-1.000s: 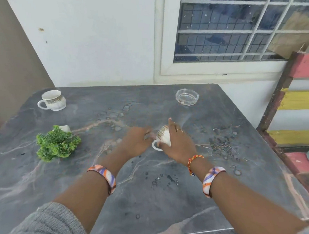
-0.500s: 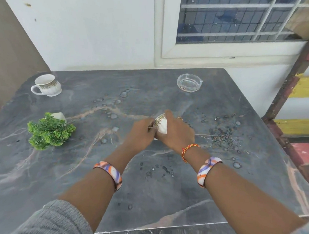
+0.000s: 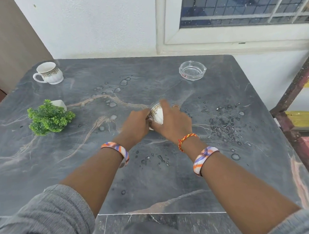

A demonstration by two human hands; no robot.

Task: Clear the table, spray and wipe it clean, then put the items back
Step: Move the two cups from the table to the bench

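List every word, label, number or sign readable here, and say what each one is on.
Glass ashtray: a small red and white sticker on its near wall, print too small and blurred to read.
Cup in the hands: gold ornamental band only, no lettering.
Cup at the far left corner: gold pattern only, no lettering.
Nothing else carries text that can be read.
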